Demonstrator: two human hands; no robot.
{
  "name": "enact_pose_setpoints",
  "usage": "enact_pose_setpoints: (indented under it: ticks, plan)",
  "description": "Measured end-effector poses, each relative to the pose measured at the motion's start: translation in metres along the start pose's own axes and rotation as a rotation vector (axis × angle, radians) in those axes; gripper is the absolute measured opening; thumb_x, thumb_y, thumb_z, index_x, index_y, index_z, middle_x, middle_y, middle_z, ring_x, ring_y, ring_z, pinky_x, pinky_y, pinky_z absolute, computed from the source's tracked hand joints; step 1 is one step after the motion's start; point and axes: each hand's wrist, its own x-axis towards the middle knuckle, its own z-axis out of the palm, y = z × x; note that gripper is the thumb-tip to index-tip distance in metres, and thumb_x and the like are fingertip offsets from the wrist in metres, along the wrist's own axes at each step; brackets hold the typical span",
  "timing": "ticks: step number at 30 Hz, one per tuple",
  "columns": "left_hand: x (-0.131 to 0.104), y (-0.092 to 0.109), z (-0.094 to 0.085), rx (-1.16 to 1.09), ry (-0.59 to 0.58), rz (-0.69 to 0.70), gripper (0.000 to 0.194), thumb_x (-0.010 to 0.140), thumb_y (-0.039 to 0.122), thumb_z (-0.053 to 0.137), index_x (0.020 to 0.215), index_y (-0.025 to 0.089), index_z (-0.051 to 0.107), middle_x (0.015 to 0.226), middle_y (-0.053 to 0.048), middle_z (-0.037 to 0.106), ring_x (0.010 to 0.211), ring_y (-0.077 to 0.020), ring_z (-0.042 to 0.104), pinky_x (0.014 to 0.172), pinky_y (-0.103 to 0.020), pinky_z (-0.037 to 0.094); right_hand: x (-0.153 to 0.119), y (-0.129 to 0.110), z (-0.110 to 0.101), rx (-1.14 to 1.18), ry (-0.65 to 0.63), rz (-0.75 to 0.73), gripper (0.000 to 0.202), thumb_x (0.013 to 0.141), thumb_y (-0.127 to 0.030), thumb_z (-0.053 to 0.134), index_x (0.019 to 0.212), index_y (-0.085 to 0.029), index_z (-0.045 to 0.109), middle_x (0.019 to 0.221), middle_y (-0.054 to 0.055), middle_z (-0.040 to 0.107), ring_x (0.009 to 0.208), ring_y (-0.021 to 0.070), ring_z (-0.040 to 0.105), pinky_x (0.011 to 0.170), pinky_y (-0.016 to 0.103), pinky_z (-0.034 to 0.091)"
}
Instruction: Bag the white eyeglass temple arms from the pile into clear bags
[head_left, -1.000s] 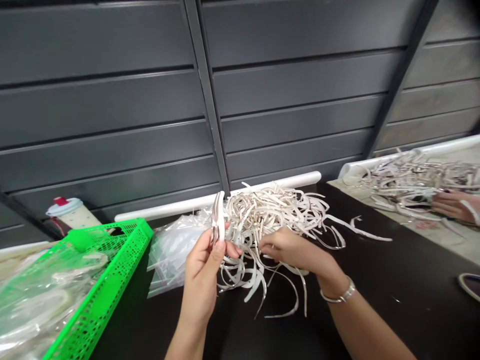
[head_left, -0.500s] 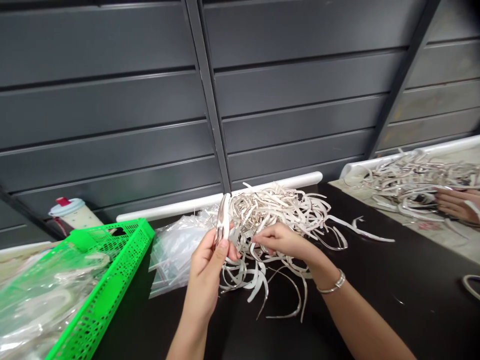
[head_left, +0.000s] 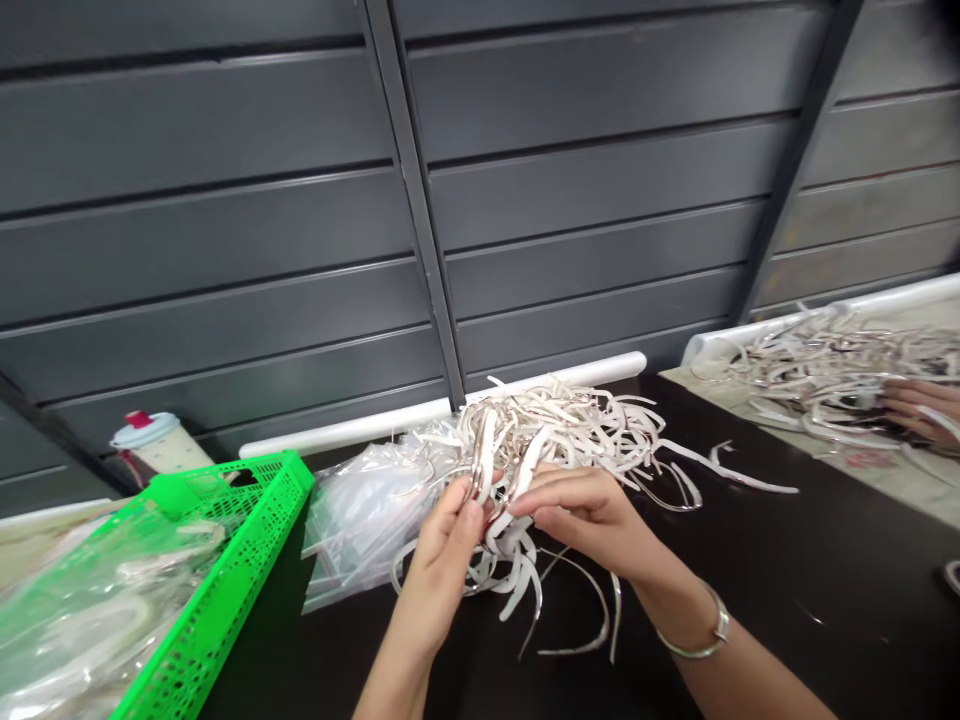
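Curved white and metallic strips lie in a tangled pile (head_left: 570, 420) on a black table (head_left: 750, 590). In front of the pile my left hand (head_left: 450, 540) pinches several strips (head_left: 484, 455), held upright between thumb and fingers. Just to its right, my right hand (head_left: 585, 505), with a silver bracelet on the wrist, has its fingers closed on another strip (head_left: 527, 465). That strip slants down toward the strips in my left hand. A few loose strips curve over the table below the hands.
Clear plastic bags (head_left: 367, 520) lie left of the pile. A green basket (head_left: 225, 575) with bagged strips stands at the left, a cup (head_left: 161, 440) behind it. At the right, a person's hand (head_left: 922, 410) touches another pile (head_left: 832, 370). Dark panels rise behind.
My right hand has moved from the pile to beside my left hand and now has a strip in its fingers. My left hand has shifted slightly right with its strips.
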Motion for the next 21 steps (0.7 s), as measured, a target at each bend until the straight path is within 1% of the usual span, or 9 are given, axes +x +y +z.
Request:
enact_pose_setpoints:
  ticks: [3, 5, 9, 13, 15, 16, 18, 19, 21]
  plan:
    - [0.000, 0.000, 0.000, 0.068, -0.156, 0.014, 0.034, 0.082, 0.035, 0.064, 0.114, 0.024, 0.062, 0.109, -0.006, 0.062, 0.102, -0.0219, 0.055, 0.095, -0.032, 0.039, 0.001, 0.000, 0.004, -0.045, -0.017, -0.065, 0.018, 0.091, -0.027, 0.057, 0.098, -0.024, 0.073, 0.082, 0.004, 0.073, 0.075, 0.0165, 0.059, 0.071, 0.033, 0.047]
    - [0.000, -0.001, -0.001, 0.147, -0.211, 0.004, 0.032, 0.085, 0.032, 0.061, 0.116, 0.024, 0.059, 0.112, -0.007, 0.061, 0.105, -0.0231, 0.053, 0.096, -0.034, 0.039, 0.002, 0.001, 0.004, -0.072, -0.023, -0.084, 0.019, 0.092, -0.028, 0.056, 0.097, -0.023, 0.073, 0.082, 0.004, 0.073, 0.074, 0.0164, 0.058, 0.072, 0.034, 0.047]
    - [-0.001, -0.003, -0.004, 0.261, -0.193, -0.001, 0.030, 0.086, 0.034, 0.057, 0.114, 0.022, 0.056, 0.107, -0.008, 0.059, 0.099, -0.0237, 0.053, 0.093, -0.036, 0.040, 0.003, 0.001, 0.005, -0.085, -0.036, -0.098, 0.019, 0.092, -0.027, 0.055, 0.096, -0.023, 0.073, 0.082, 0.004, 0.073, 0.072, 0.0160, 0.058, 0.072, 0.034, 0.046]
    - [-0.001, -0.003, -0.003, 0.270, -0.205, 0.021, 0.025, 0.087, 0.034, 0.057, 0.109, 0.022, 0.058, 0.102, -0.006, 0.060, 0.093, -0.0216, 0.053, 0.089, -0.033, 0.040, 0.004, 0.001, 0.006, -0.064, -0.052, -0.089, 0.019, 0.092, -0.027, 0.055, 0.095, -0.023, 0.073, 0.081, 0.004, 0.073, 0.073, 0.0157, 0.058, 0.073, 0.033, 0.046]
    - [-0.001, -0.001, -0.002, 0.257, -0.194, 0.015, 0.024, 0.086, 0.035, 0.058, 0.106, 0.022, 0.059, 0.096, -0.005, 0.060, 0.087, -0.0194, 0.053, 0.082, -0.029, 0.042, 0.004, 0.000, 0.007, -0.059, -0.058, -0.085, 0.019, 0.092, -0.026, 0.055, 0.095, -0.022, 0.073, 0.078, 0.004, 0.072, 0.073, 0.0156, 0.058, 0.073, 0.033, 0.046]
    - [-0.001, -0.001, -0.001, 0.246, -0.185, 0.008, 0.024, 0.086, 0.036, 0.058, 0.104, 0.021, 0.060, 0.089, -0.004, 0.060, 0.081, -0.0178, 0.053, 0.077, -0.027, 0.042, 0.004, -0.001, 0.006, -0.063, -0.054, -0.080, 0.018, 0.092, -0.025, 0.055, 0.096, -0.022, 0.073, 0.078, 0.004, 0.072, 0.074, 0.0158, 0.058, 0.074, 0.033, 0.047]
    - [-0.001, 0.001, 0.000, 0.223, -0.148, -0.003, 0.024, 0.086, 0.037, 0.057, 0.102, 0.020, 0.061, 0.072, 0.000, 0.056, 0.069, -0.0148, 0.050, 0.066, -0.024, 0.040, 0.003, -0.001, 0.000, -0.103, -0.015, -0.045, 0.018, 0.091, -0.023, 0.055, 0.097, -0.021, 0.072, 0.080, 0.004, 0.071, 0.077, 0.0161, 0.060, 0.074, 0.033, 0.048]
    - [-0.001, 0.001, 0.000, 0.207, -0.121, -0.004, 0.025, 0.087, 0.038, 0.056, 0.102, 0.020, 0.062, 0.066, 0.002, 0.053, 0.064, -0.0137, 0.047, 0.064, -0.024, 0.038, 0.003, 0.000, -0.005, -0.143, 0.028, -0.010, 0.018, 0.091, -0.022, 0.055, 0.098, -0.021, 0.071, 0.083, 0.004, 0.071, 0.078, 0.0163, 0.062, 0.073, 0.032, 0.049]
    - [0.000, 0.002, -0.001, 0.161, -0.049, 0.007, 0.028, 0.087, 0.038, 0.055, 0.108, 0.019, 0.061, 0.060, 0.003, 0.051, 0.061, -0.0127, 0.044, 0.063, -0.024, 0.037, 0.001, 0.003, -0.019, -0.273, 0.162, 0.068, 0.019, 0.089, -0.023, 0.054, 0.099, -0.021, 0.070, 0.088, 0.005, 0.071, 0.079, 0.0171, 0.064, 0.068, 0.030, 0.050]
